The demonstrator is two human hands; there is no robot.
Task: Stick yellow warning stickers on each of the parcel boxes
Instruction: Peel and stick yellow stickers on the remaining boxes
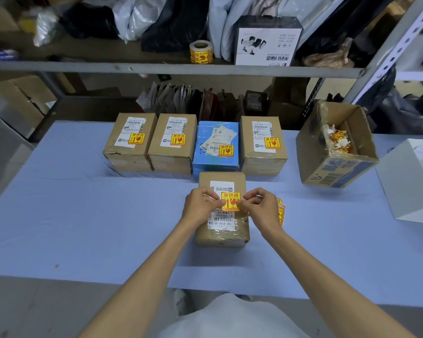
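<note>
L hand point(200, 203) & R hand point(259, 203) each pinched one yellow warning sticker point(230, 200) by a side edge, thumb vs forefinger, other fingers curled in. The sticker sat over the white shipping label point(220, 220) on top of the near brown parcel box point(221, 236), mid-table on the blue cloth point(83, 215); couldn't tell if it was stuck down. Spare stickers point(280, 211) lay just beside that box, partly hidden under the R hand. Back row had 4 boxes side by side: left brown box point(130, 152), second brown box point(172, 154), blue box point(215, 162), right brown box point(264, 159), each w/ a yellow sticker on top. An open carton point(337, 167) w/ crumpled backing scraps stood at the right. A sticker roll point(200, 51) stood on the shelf behind.
</note>
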